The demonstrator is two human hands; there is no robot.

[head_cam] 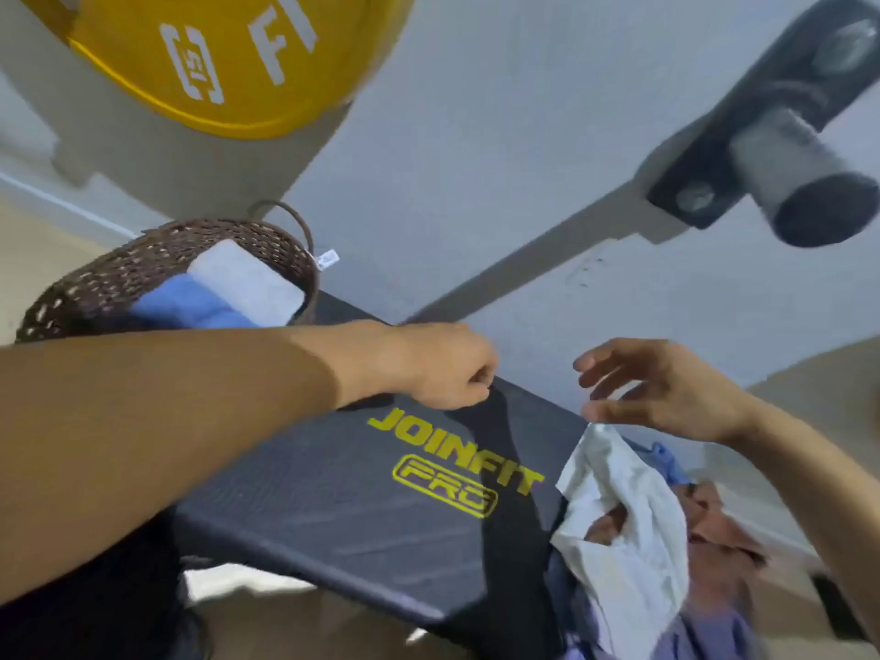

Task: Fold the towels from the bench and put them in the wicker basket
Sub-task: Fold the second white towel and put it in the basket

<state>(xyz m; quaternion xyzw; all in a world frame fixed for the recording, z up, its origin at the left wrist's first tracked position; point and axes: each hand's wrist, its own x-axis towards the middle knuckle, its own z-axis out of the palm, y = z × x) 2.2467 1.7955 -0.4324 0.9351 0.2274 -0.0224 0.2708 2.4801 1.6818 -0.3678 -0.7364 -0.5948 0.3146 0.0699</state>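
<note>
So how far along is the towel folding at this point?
Done: a white towel and a blue towel lie folded in the wicker basket. In hand: nothing; the right hand reaches over the pile. Left: a crumpled white towel and others beside the bench.

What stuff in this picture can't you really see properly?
- Wicker basket: the left forearm hides its near side, so the blue towel and white towel inside show only partly.
- Towel pile at the bench's right end: blurred and cut by the bottom edge; I can't count it.
- Left hand: curled fingers, anything held is hidden.
- Yellow weight plate: lettering cut by the top edge.
</note>
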